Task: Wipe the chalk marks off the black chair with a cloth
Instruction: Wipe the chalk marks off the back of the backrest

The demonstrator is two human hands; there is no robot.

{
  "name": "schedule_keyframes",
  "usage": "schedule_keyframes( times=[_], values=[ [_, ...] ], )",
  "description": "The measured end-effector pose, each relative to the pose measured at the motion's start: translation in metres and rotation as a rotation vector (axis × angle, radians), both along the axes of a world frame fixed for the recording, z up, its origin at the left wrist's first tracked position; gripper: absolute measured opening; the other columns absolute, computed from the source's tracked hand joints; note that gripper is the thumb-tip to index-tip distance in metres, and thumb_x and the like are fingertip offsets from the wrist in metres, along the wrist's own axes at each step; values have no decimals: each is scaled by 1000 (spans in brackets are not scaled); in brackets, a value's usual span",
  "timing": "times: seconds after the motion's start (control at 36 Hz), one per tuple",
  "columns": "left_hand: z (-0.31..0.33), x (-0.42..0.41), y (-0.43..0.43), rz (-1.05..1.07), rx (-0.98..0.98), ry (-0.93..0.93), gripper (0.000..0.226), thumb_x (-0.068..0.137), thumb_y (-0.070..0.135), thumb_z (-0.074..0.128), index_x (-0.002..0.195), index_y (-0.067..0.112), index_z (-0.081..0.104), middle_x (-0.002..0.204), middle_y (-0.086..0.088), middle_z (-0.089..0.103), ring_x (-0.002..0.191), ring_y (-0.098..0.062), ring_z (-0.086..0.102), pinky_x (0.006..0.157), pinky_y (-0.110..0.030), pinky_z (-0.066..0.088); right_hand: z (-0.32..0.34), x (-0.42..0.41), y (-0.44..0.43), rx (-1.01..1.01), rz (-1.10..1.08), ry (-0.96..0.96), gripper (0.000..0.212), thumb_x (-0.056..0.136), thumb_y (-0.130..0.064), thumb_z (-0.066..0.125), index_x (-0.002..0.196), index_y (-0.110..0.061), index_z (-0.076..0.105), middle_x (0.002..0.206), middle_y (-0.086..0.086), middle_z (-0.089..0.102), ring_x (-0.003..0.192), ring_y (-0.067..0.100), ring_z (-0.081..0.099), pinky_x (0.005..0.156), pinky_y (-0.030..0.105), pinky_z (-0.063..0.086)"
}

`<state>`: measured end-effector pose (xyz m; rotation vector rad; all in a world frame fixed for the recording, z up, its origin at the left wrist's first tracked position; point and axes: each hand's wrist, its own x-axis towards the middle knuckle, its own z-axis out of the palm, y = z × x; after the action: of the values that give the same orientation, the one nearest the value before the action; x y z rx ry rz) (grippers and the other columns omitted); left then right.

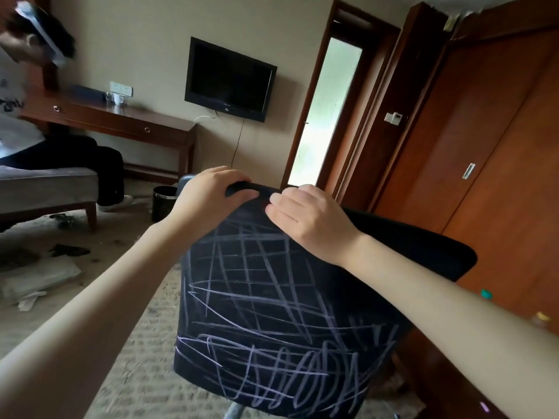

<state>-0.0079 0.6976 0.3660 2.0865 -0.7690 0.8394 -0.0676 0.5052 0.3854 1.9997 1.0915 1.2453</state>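
wall television (230, 80), desk (121, 120), bin (163, 202)

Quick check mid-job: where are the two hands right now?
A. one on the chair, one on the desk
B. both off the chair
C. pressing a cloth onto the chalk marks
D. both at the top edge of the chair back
D: the left hand grips the top edge of the black chair, and the right hand lies on that edge beside it, above the chalk marks.

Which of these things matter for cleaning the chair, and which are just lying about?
For the job: black chair, its chalk marks, left hand and right hand at its top edge. No cloth in view.
Lying about: television, mug, desk, bin, papers on the floor.
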Motion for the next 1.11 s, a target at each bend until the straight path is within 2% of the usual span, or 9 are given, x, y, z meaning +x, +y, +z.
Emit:
schedule_keyframes(
  times=[0.14,0.28,0.36,0.47,0.58,0.67,0.89,1.0,1.11],
  values=[
    [-1,2,2,-11,22,-2,29,89,34,63,112,16,68,106,-1,66,100,-17,56,86,-33,46,-23,-4,-22,-79,3,13,18,92,4,56,89,-3,73,89,11,69,78,23,64,69,33,52],
    [-3,2,2,-32,15,-20,27,90,31,63,110,15,69,105,0,66,101,-17,56,86,-35,46,-75,-24,-82,-126,-147,145,8,91,-5,63,92,-8,71,92,6,67,82,19,61,74,29,51],
    [-4,0,1,-35,16,-12,27,90,32,62,110,15,69,105,-1,66,101,-18,56,87,-39,47,-100,-41,-106,-175,-263,205,8,89,-7,63,84,-13,65,78,0,56,71,17,52,67,27,47],
    [-3,-2,1,-36,26,-12,28,90,32,62,112,16,68,106,0,66,102,-17,56,86,-34,46,-110,-57,-119,-242,-342,267,19,79,-6,70,75,-17,56,69,-3,44,64,16,44,60,26,44],
    [-4,1,7,-16,49,-1,38,91,34,61,123,15,62,116,-2,63,106,-19,57,87,-29,44,-92,-59,-107,-177,-214,241,10,91,-7,61,85,-14,64,78,-1,58,68,16,55,66,26,49],
    [-12,7,16,62,5,13,45,90,37,61,128,13,59,120,-4,60,113,-23,54,93,-32,42,-62,-56,-76,-111,-88,207,20,95,-2,53,90,-8,72,89,6,68,76,20,62,71,30,52],
    [-21,16,24,84,-70,70,38,89,34,63,120,13,64,118,-4,61,114,-23,53,99,-35,41,1,-10,2,-43,90,80,15,93,0,57,94,-3,71,87,11,67,79,23,64,73,33,53],
    [-23,18,28,60,-51,68,37,89,32,63,121,13,63,118,-3,61,113,-23,54,98,-38,43,2,11,9,-79,77,59,17,92,3,55,90,-4,71,85,11,66,77,23,63,73,32,53],
    [-22,19,25,63,-49,66,36,91,29,62,122,12,61,120,-4,60,113,-22,53,97,-31,40,-9,13,-3,-122,76,94,22,95,2,52,87,-4,72,85,10,67,76,23,63,74,33,53]
  ],
)
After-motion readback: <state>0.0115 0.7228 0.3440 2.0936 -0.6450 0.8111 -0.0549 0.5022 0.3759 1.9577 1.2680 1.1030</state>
